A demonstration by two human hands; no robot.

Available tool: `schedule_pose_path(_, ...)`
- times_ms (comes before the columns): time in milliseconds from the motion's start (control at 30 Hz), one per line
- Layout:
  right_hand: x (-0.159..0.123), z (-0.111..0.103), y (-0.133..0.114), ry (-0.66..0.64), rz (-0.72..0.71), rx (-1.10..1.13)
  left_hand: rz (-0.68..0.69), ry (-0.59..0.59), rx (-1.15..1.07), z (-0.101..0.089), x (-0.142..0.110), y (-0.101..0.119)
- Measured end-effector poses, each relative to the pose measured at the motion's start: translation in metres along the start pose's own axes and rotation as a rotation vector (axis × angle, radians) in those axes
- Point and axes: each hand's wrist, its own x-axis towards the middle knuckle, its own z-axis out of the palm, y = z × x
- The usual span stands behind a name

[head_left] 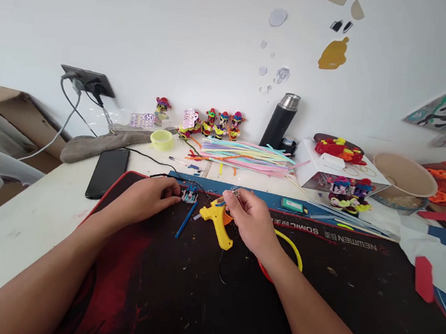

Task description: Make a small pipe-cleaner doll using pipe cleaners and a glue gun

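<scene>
My left hand [156,196] is on the dark mat, its thumb and forefinger closed at the left edge of a small blue-and-pale piece [190,194]. A thin blue stick [186,220] lies just below that piece. Near the middle, a yellow glue gun [220,225] rests on its side, its handle toward me. My right hand [252,220] is over the gun's upper right side, fingers curled and thumb pressed in. Something small and shiny shows at those fingertips, too small to name. A yellow-and-red ring [292,244] lies partly under my right forearm.
Pastel pipe cleaners [243,157] lie behind the mat, near a black thermos [280,121] and small figures [222,124]. A phone [107,173] lies at left, a white box [318,166] at right. Cables run across from the wall socket [88,80].
</scene>
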Motion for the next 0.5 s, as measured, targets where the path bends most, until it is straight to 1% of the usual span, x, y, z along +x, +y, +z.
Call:
schedule_pose_path(200,-0.001,0.002,-0.001,-0.018,0.015,0.009,-0.008,0.031,-0.01,-0.001,0.0,-0.006)
schedule_pose_path(233,-0.002,0.002,-0.001,-0.019,0.014,0.008,-0.014,0.055,-0.024,-0.002,0.0,-0.008)
schedule_pose_path(300,-0.002,0.002,-0.001,-0.023,0.007,0.009,-0.044,0.14,-0.076,-0.005,0.0,-0.011)
schedule_pose_path(367,-0.002,0.002,-0.002,-0.025,-0.002,0.011,-0.101,0.218,-0.193,-0.01,-0.001,-0.01)
schedule_pose_path(400,-0.002,0.002,-0.002,-0.024,-0.006,0.011,-0.13,0.233,-0.284,-0.012,-0.002,-0.008)
schedule_pose_path(467,-0.001,0.001,-0.001,-0.015,-0.007,0.01,-0.164,0.206,-0.502,-0.017,-0.003,0.0)
schedule_pose_path(500,-0.001,0.0,-0.001,-0.009,-0.008,0.012,-0.158,0.196,-0.61,-0.019,-0.003,0.006)
